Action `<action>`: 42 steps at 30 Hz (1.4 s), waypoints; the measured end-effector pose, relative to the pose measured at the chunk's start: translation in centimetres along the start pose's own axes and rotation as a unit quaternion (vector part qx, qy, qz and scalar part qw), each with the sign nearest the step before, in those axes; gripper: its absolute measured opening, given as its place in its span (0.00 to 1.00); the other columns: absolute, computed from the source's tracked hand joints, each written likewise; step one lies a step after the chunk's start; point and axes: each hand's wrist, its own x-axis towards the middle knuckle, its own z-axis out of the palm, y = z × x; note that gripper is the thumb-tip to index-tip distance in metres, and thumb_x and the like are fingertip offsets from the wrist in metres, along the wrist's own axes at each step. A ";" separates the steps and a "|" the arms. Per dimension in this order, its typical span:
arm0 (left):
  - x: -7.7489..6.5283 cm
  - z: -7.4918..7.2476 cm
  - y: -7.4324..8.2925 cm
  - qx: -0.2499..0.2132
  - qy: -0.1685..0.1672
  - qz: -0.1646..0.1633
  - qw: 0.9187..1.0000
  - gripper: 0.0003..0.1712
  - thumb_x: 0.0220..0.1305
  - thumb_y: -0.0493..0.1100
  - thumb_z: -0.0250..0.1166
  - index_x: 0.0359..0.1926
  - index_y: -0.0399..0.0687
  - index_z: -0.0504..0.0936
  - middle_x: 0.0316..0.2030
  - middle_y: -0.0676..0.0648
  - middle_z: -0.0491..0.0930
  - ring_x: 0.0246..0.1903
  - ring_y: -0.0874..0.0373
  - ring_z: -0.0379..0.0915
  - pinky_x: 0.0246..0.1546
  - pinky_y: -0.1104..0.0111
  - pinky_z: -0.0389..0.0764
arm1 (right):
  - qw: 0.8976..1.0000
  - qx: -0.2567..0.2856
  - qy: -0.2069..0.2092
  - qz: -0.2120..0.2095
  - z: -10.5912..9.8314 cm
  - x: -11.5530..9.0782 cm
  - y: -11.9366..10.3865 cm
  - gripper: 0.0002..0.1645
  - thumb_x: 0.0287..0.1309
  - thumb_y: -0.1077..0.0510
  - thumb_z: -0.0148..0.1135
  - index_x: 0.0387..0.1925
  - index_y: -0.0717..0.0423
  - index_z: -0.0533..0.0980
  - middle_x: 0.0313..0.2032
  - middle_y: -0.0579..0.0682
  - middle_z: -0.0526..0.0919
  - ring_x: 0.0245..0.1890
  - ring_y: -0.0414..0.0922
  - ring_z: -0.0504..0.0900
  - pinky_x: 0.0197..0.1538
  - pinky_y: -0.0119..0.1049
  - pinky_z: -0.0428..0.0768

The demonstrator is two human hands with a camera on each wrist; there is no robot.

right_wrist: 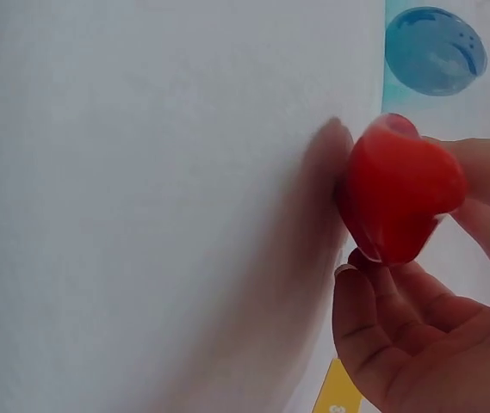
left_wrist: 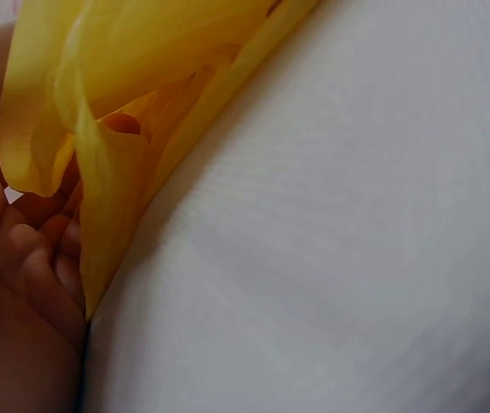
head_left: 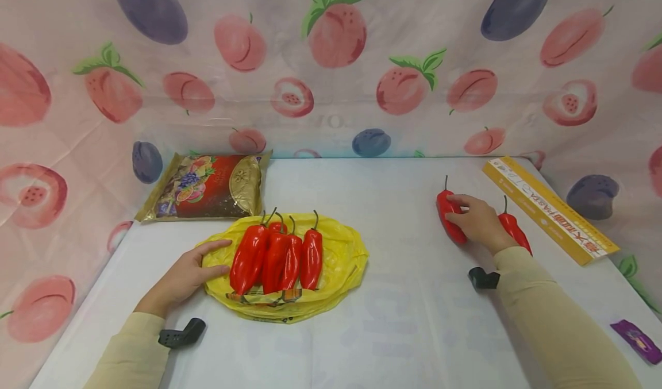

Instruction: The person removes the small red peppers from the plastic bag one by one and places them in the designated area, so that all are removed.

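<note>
At the right, my right hand [head_left: 478, 219] holds a long red pepper [head_left: 448, 219] between thumb and fingers, its stem pointing away from me. In the right wrist view the pepper's rounded end [right_wrist: 400, 189] faces the camera. A second red pepper [head_left: 514, 232] lies beside that hand, partly hidden by the forearm. My left hand [head_left: 188, 274] grips the left edge of a yellow plastic bag [head_left: 343, 262], thumb and fingers spread along its rim. Several red peppers [head_left: 311, 260] lie side by side on the bag, stems away from me. Bag folds [left_wrist: 115, 198] cover part of the left fingers in the left wrist view.
A red and gold packet [head_left: 212, 185] with fruit pictures lies behind the bag. At the right lies a long yellow box [head_left: 550, 208]; a small purple packet [head_left: 637, 341] lies near the right edge. A fruit-patterned cloth [head_left: 331, 90] hangs behind the white table [head_left: 393, 331].
</note>
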 end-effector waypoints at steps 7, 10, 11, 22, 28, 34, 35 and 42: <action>0.0 0.0 0.0 0.004 -0.002 -0.001 1.000 0.39 0.64 0.50 0.69 0.72 0.44 0.67 0.73 0.31 0.53 0.71 0.30 0.44 0.65 0.32 0.50 | 1.000 0.006 0.009 0.000 -0.4 -0.4 -0.1 0.43 0.68 0.50 0.61 0.77 0.56 0.54 0.68 0.69 0.61 0.65 0.68 0.61 0.51 0.57 0.82; 0.0 0.0 0.0 0.004 -0.004 0.002 1.000 0.39 0.65 0.50 0.69 0.72 0.43 0.67 0.73 0.30 0.53 0.71 0.30 0.44 0.65 0.32 0.51 | 1.000 0.009 0.007 0.002 -0.7 -0.5 -0.1 0.43 0.68 0.50 0.60 0.77 0.56 0.54 0.68 0.68 0.61 0.65 0.68 0.61 0.51 0.57 0.82; 0.0 0.1 0.0 0.005 -0.004 0.003 1.000 0.39 0.65 0.50 0.69 0.72 0.43 0.67 0.73 0.30 0.53 0.71 0.30 0.44 0.65 0.32 0.51 | 1.000 0.009 0.007 0.002 -0.8 -0.5 0.0 0.44 0.68 0.50 0.60 0.77 0.56 0.54 0.68 0.68 0.61 0.65 0.68 0.61 0.52 0.57 0.81; -0.1 0.0 0.0 0.008 0.001 0.000 1.000 0.38 0.64 0.51 0.69 0.72 0.44 0.68 0.73 0.31 0.54 0.72 0.30 0.43 0.65 0.31 0.50 | 1.000 0.002 -0.001 0.014 -1.1 -0.5 0.5 0.44 0.67 0.48 0.62 0.76 0.58 0.55 0.68 0.69 0.61 0.64 0.68 0.62 0.53 0.56 0.81; -0.1 0.0 0.0 0.006 -0.002 0.000 1.000 0.39 0.64 0.51 0.69 0.72 0.45 0.68 0.73 0.31 0.53 0.72 0.30 0.43 0.65 0.30 0.49 | 1.000 -0.005 -0.004 0.010 -0.8 -0.4 0.7 0.44 0.67 0.47 0.62 0.75 0.60 0.56 0.66 0.70 0.63 0.64 0.68 0.61 0.55 0.58 0.79; -0.1 0.1 -0.1 0.003 -0.005 0.004 1.000 0.39 0.64 0.50 0.69 0.72 0.43 0.67 0.73 0.30 0.54 0.72 0.30 0.43 0.65 0.30 0.49 | 1.000 -0.009 -0.001 0.012 -0.9 -0.3 0.7 0.44 0.68 0.47 0.61 0.75 0.62 0.55 0.66 0.71 0.62 0.64 0.69 0.60 0.56 0.60 0.78; -0.1 0.1 -0.1 0.001 -0.005 0.004 1.000 0.38 0.64 0.50 0.69 0.72 0.43 0.67 0.73 0.30 0.54 0.72 0.30 0.43 0.65 0.31 0.49 | 1.000 -0.009 -0.001 0.013 -1.0 -0.3 0.7 0.45 0.68 0.47 0.61 0.76 0.62 0.55 0.66 0.71 0.62 0.64 0.69 0.60 0.56 0.60 0.78; -0.1 -0.1 0.0 -0.004 -0.003 0.007 1.000 0.38 0.64 0.50 0.69 0.71 0.43 0.68 0.72 0.31 0.55 0.71 0.30 0.44 0.65 0.31 0.49 | 1.000 -0.005 0.013 0.018 -1.6 -0.7 1.0 0.46 0.68 0.44 0.61 0.77 0.59 0.54 0.66 0.70 0.64 0.64 0.68 0.63 0.55 0.59 0.78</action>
